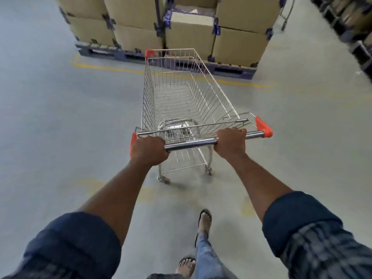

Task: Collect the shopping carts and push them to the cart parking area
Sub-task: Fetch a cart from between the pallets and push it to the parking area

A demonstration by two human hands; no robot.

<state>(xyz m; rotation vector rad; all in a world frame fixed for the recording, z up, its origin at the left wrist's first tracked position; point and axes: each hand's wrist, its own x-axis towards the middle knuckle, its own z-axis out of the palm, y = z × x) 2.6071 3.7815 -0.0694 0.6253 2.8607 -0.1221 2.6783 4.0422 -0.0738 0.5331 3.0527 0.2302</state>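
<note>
Grey concrete floor (60,117); I'm gripping the silver wire shopping cart's (181,97) chrome handlebar (191,145), left hand (150,151) and right hand (231,142) both closed round it, cart's long axis pointing ahead toward stacked cardboard boxes (237,43).

2 hands (150,151) on cart handle (191,145)

The shopping cart (181,101) is bright wire metal, its handle bar (193,143) polished chrome with glossy orange plastic end caps (263,126). The stacked boxes (237,43) in the upper frame look like matt brown cardboard. The floor (60,117) is smooth, dull grey, perhaps sealed concrete. The rolled sleeves (298,218) are dark cloth.
</note>
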